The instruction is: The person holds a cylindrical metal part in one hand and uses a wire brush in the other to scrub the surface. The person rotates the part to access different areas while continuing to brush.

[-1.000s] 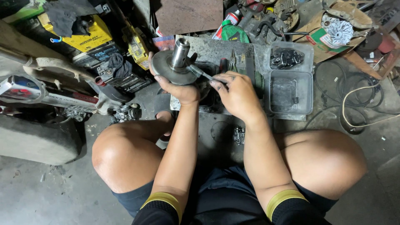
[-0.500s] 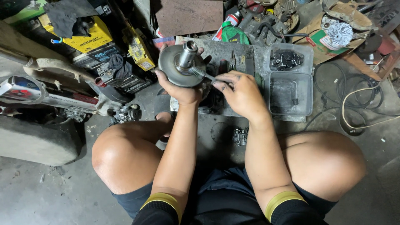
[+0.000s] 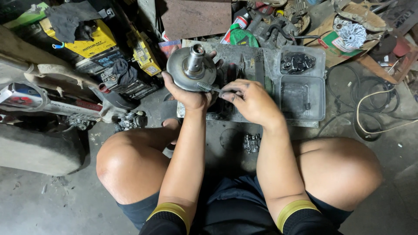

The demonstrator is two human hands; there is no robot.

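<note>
Left hand (image 3: 189, 93) grips a round metal pulley disc with a centre shaft (image 3: 191, 67), fingers wrapped around the rim from below, shaft pointing up toward the camera. Right hand (image 3: 252, 102) pinches a thin round file (image 3: 209, 87) by its handle end; the ridged tip lies against the disc's lower face, just right of the left thumb. Both hands closed on their items, held nearly touching above the person's knees.

Below them sits an open grey plastic tool case (image 3: 300, 93) on the concrete floor (image 3: 65, 204), small dark parts in its upper compartment. A small metal part (image 3: 251, 142) lies on the floor between the knees. Yellow boxes (image 3: 93, 41) and a black rag are stacked at upper left, a green spray can (image 3: 237, 30) behind the case, a coiled cable (image 3: 370, 109) at right, and a motorcycle body panel (image 3: 39, 102) at left.

Versus half a second back: the disc is tilted more face-up, so the shaft shows more end-on, and the file tip has moved onto the disc's lower edge. Grip on both is unchanged.
</note>
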